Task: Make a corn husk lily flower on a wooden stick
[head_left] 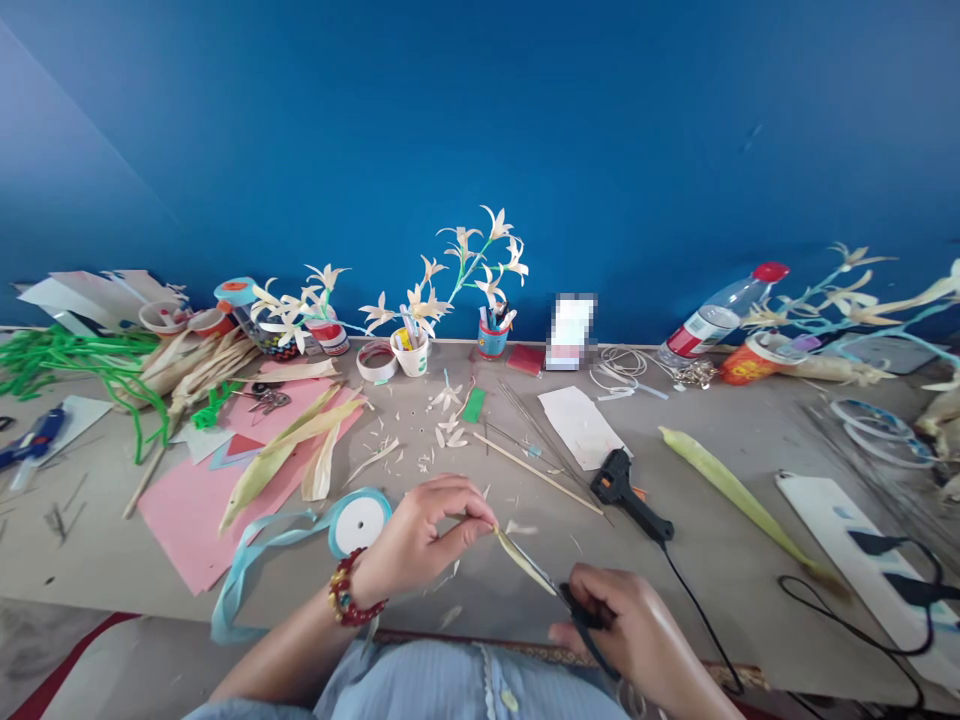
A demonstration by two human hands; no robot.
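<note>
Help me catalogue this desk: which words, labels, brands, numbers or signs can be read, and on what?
No text can be read.
Plastic bottle: label print too small and blurred.
White cup: green mark, too small.
Red-and-white cup: print too blurred.
Orange cup: yellow print, too blurred.
Bright screen: pixelated, unreadable.

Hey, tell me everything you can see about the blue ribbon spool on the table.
The ribbon spool shows a round white face with a small dark hole at its centre, edged by light blue ribbon that looks smooth and satiny. It lies flat on the grey table, near the left hand; whether they touch is unclear. A loose length trails leftward in folds, then bends toward the table's front edge.
</note>
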